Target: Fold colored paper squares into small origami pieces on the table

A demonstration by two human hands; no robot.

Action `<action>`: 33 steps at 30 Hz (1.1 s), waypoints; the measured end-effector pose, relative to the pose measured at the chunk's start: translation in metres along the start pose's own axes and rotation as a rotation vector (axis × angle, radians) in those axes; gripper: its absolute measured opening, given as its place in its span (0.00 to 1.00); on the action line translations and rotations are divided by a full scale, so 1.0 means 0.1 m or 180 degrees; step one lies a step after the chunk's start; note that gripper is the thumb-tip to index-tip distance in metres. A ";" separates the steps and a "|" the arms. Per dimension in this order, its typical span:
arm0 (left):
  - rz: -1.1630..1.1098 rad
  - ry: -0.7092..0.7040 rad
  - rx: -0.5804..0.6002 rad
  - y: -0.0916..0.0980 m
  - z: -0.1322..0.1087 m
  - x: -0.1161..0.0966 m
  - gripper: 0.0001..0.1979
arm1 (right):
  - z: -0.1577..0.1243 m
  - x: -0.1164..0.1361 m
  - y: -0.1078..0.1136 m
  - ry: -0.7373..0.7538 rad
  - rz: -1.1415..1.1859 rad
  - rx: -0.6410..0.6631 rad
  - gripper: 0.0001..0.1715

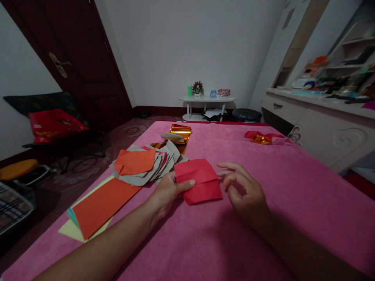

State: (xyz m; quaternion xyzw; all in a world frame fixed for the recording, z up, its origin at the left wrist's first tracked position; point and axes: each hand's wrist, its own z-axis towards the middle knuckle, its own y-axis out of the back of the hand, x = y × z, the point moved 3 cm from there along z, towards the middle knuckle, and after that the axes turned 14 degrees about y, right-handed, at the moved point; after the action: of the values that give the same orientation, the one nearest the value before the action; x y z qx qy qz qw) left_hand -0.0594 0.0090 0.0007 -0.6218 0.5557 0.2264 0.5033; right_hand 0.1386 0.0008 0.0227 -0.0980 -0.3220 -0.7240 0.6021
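Note:
A piece of red paper [202, 175] with a crease or fold across its middle is held above the pink cloth. My left hand [172, 189] grips its left side, thumb on top and the fingers hidden beneath. Just right of the paper is my right hand [244, 187], fingers curled loosely and apart, with nothing seen in it. Left of the red paper lies a loose pile of grey paper pieces [143, 177] topped by an orange piece [136, 160]. Nearer to me, an orange sheet [107, 203] rests on several coloured sheets.
The pink cloth [278, 214] covers the surface before me. Shiny gold foil [182, 132] lies behind the grey pile. Red and gold scraps [260, 138] sit at the far right. A white dresser [322, 125] stands on the right, and a chair with a red bag [55, 125] on the left.

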 end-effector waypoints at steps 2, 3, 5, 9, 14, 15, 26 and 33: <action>0.0086 -0.0220 -0.0095 0.00 0.00 -0.02 0.22 | -0.01 -0.05 -0.01 -0.0621 0.0338 -0.0160 0.07; 0.0154 -0.0320 -0.0141 0.00 0.00 -0.04 0.22 | -0.02 -0.08 -0.02 -0.0904 0.0558 -0.0236 0.07; 0.0313 -0.0473 -0.0175 -0.02 -0.01 -0.05 0.21 | -0.02 -0.13 -0.07 -0.1347 0.1025 -0.0286 0.17; 0.0578 -0.0565 0.0028 -0.11 -0.03 -0.06 0.18 | 0.00 -0.16 -0.14 -0.1792 0.1514 -0.0302 0.30; 0.0383 -0.0502 -0.0022 -0.11 -0.02 -0.06 0.22 | -0.01 -0.16 -0.10 -0.1846 0.1350 -0.0453 0.29; 0.0357 -0.0517 -0.0088 -0.10 -0.02 -0.06 0.26 | -0.02 -0.17 -0.09 -0.1839 0.1339 -0.0475 0.29; 0.1002 -0.1194 -0.0463 0.01 -0.01 -0.13 0.33 | 0.00 -0.24 -0.02 -0.1572 0.1019 -0.0662 0.18; 0.0994 -0.1183 -0.0839 0.08 0.02 -0.13 0.10 | 0.00 -0.21 -0.03 -0.1582 0.0858 -0.0408 0.17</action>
State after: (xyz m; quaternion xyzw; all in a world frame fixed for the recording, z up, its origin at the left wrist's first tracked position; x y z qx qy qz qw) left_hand -0.0702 0.0173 0.0077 -0.5366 0.5087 0.4817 0.4704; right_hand 0.1414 0.0176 0.0104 -0.3521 -0.3974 -0.6101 0.5881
